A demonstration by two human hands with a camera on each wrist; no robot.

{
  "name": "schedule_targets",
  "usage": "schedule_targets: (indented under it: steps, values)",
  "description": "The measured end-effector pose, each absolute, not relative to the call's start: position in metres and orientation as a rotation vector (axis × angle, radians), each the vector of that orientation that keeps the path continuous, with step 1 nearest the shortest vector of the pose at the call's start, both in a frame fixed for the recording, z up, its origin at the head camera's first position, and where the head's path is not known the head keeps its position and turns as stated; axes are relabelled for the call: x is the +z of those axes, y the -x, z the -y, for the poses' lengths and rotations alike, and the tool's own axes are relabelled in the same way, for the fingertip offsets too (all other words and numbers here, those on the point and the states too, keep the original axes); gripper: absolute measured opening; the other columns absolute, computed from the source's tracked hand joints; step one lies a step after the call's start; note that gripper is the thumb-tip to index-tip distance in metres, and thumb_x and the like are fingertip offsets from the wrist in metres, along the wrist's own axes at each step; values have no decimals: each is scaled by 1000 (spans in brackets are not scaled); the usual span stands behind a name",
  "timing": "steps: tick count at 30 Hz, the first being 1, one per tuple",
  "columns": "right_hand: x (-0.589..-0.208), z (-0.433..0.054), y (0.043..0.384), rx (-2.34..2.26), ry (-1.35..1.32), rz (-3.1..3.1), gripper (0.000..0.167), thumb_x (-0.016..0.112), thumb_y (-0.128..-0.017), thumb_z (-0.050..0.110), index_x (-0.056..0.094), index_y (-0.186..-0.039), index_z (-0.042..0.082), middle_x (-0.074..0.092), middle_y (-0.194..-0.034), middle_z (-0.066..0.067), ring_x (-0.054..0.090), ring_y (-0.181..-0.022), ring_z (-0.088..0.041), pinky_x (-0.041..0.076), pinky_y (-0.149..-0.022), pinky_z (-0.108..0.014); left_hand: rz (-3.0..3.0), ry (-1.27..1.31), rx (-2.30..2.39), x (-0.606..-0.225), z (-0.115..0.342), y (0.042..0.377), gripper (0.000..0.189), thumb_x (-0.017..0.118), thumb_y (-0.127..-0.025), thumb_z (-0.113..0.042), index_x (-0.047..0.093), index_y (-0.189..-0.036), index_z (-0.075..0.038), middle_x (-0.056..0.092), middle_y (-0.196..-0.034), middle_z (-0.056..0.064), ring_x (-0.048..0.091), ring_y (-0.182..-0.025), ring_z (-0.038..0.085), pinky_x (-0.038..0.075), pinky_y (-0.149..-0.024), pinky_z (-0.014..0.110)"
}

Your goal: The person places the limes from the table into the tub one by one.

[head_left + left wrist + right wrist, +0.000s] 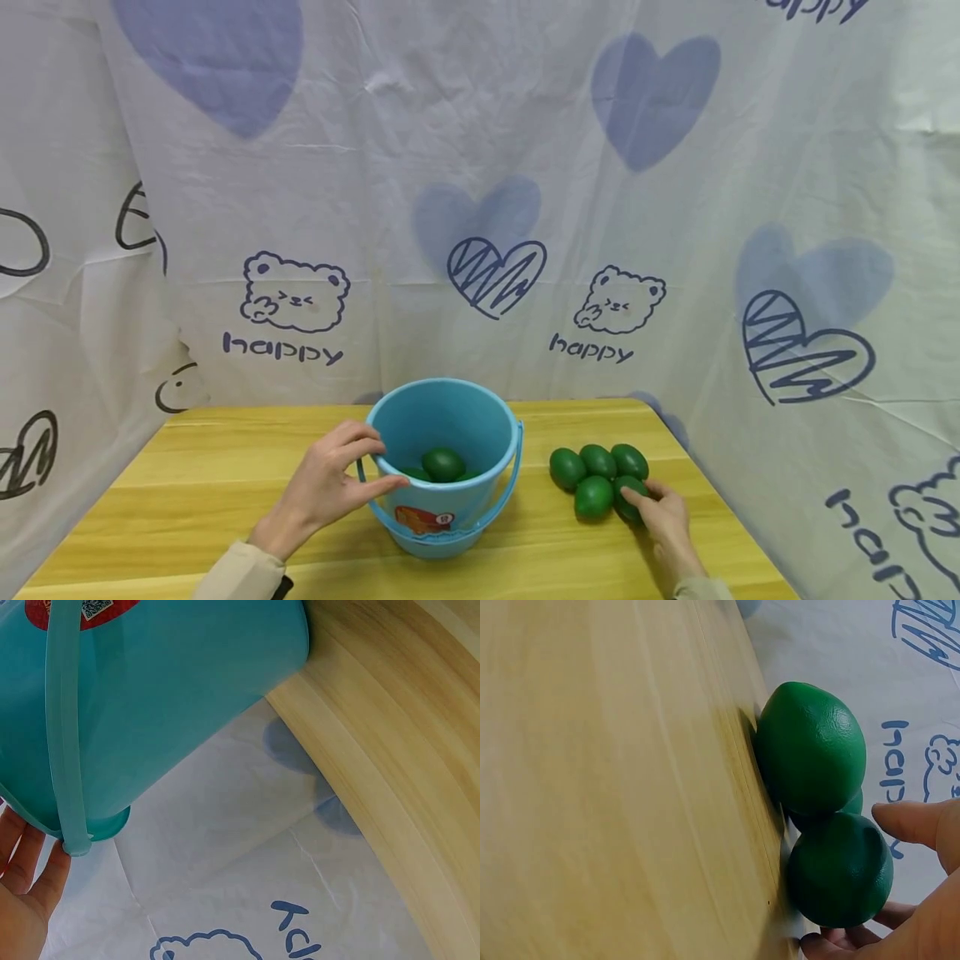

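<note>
A light blue bucket (442, 525) stands upright on the table, its handle hanging down in front. Inside it lies a green lime (443, 464), with more green partly hidden below. My left hand (333, 479) holds the bucket's rim on the left side, fingers over the edge and thumb at the front; its fingertips meet the rim by the handle joint in the left wrist view. Right of the bucket, several limes (594, 497) sit in a tight group. My right hand (663, 521) has its thumb and fingers around the front-right lime (840, 871), which still touches its neighbours.
The wooden table (300, 433) reaches back to a hanging white cloth (420, 333) printed with hearts and bears. More cloth hangs along the left and right sides. A red label (423, 520) is on the bucket's front.
</note>
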State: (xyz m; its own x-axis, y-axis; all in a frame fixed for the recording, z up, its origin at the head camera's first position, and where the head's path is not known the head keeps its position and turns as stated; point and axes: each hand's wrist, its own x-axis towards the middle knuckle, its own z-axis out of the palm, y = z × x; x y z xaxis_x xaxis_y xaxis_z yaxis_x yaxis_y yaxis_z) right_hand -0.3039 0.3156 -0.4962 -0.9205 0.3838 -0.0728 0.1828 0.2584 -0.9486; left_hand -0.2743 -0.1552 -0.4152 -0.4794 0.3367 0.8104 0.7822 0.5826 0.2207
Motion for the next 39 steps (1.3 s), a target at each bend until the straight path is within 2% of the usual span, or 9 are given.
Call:
schedule_targets:
  steps: [9,17,24,33,34,36,38,39]
  values:
    - [-498,-314,305,1666,524,2420,72,68,-91,23,34,-143,-14,34,-143,-37,33,-133,-50,30,-115,-58,2063,876,-769,-416,156,273,37,89,-66,-42,72,-87,-16,66,-97,-6,62,-91,9,60,-79,25]
    - [-498,-315,304,1658,604,2394,70,68,-90,25,38,-144,-9,35,-145,-35,34,-132,-50,32,-113,-59,2048,873,-779,-419,155,273,37,89,-66,-41,71,-87,-16,65,-98,-7,62,-92,10,52,-86,10]
    - [-499,-318,297,1621,686,2271,66,69,-88,29,46,-138,-7,43,-139,-33,41,-127,-46,37,-110,-56,2035,892,-802,-424,151,270,34,88,-70,-37,72,-91,-15,65,-101,-4,62,-96,13,48,-91,8]
    - [-491,-321,300,1705,748,2107,72,68,-87,39,46,-141,-4,44,-140,-29,43,-127,-43,40,-109,-54,2020,876,-782,-427,151,269,33,87,-72,-36,73,-92,-12,65,-104,-2,62,-98,14,46,-94,7]
    - [-491,-320,300,1710,745,2085,71,68,-88,38,46,-141,-4,45,-139,-28,44,-126,-42,43,-107,-52,2022,874,-781,-427,151,270,34,87,-72,-36,73,-92,-12,65,-104,-2,62,-98,14,46,-94,7]
    - [-491,-320,302,1729,735,2037,68,69,-88,37,47,-140,-2,46,-138,-26,47,-124,-40,52,-95,-38,2019,875,-781,-427,151,270,33,87,-73,-36,73,-92,-12,65,-104,-2,62,-98,14,46,-94,8]
    - [-491,-319,303,1750,715,1990,65,69,-88,34,47,-139,0,47,-136,-24,48,-121,-37,53,-80,-21,2012,876,-787,-428,150,271,33,87,-72,-35,73,-92,-13,65,-104,-3,61,-98,13,46,-94,7]
    - [-491,-319,304,1770,696,1962,63,69,-88,32,47,-139,0,47,-135,-23,48,-120,-36,53,-74,-17,2003,882,-791,-429,150,271,32,87,-72,-34,73,-92,-13,65,-104,-2,61,-97,14,47,-94,8]
